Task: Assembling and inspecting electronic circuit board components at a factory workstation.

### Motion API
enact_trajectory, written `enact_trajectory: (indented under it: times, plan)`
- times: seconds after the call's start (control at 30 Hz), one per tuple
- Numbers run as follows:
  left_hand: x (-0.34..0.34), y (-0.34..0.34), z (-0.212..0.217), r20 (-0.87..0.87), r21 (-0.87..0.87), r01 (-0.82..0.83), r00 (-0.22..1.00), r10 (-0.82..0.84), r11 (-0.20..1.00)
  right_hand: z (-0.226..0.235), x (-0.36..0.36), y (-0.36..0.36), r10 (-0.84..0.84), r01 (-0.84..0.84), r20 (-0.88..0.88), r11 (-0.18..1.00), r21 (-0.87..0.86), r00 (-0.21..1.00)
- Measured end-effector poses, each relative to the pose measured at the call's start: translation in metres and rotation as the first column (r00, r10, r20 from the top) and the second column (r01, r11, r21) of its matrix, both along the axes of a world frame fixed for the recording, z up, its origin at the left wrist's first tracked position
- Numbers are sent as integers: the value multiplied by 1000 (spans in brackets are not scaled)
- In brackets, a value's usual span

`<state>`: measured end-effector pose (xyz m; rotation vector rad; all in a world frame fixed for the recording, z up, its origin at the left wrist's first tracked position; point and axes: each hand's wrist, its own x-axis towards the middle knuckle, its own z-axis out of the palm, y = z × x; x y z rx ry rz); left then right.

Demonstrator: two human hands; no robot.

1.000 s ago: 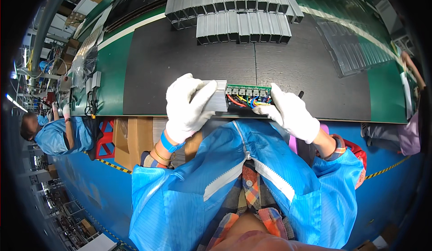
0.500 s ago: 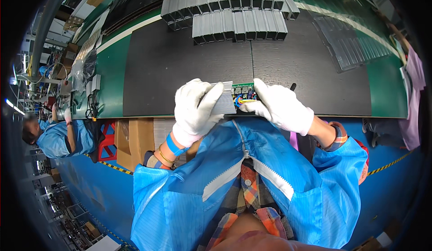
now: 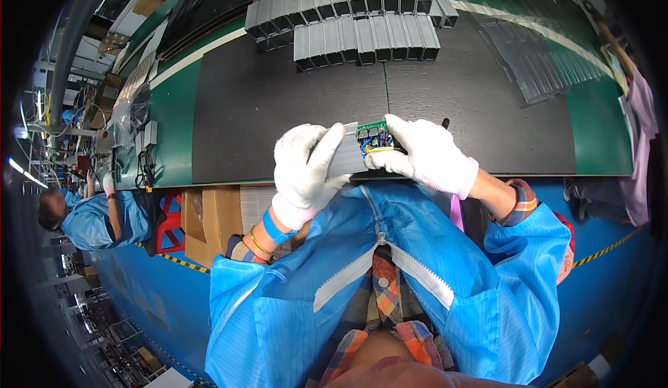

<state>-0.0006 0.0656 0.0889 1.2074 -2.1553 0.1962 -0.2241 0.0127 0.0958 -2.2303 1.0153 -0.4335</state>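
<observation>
Circuit board (image 3: 374,138) apparently deeper inside grey housing (image 3: 346,154)

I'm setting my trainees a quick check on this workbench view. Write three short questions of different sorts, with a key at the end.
1. True or false: the left hand grips a silver metal housing.

2. Choose one. The right hand holds the end of:
A) a screwdriver
B) a green circuit board
C) a cardboard box

3. Short answer: on which side of the worktop, the person's left or right, does the clear ridged plastic tray lie?

Key:
1. True
2. B
3. Right
</observation>
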Motion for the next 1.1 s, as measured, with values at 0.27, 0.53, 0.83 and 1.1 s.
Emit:
enact_trajectory:
  times: [0.27, 0.53, 0.83, 1.1]
  plan:
    - [-4, -2, 8, 34, 11, 60, 998, -61, 998, 30, 7, 0, 111, -73, -71, 909, 411, 991]
    - [-11, -6, 17, 27, 27, 19, 999, -19, 999, 49, 11, -4, 155, -109, -120, 939, 326, 980]
    - [-4, -6, -2, -519, 356, 130, 851, 80, 925, 22, -24, -55, 5, -294, 490, 805, 515, 872]
    - [-21, -7, 4, -429, 438, 79, 894, 131, 896, -45, 27, -9, -298, -633, 764, 431, 643, 573]
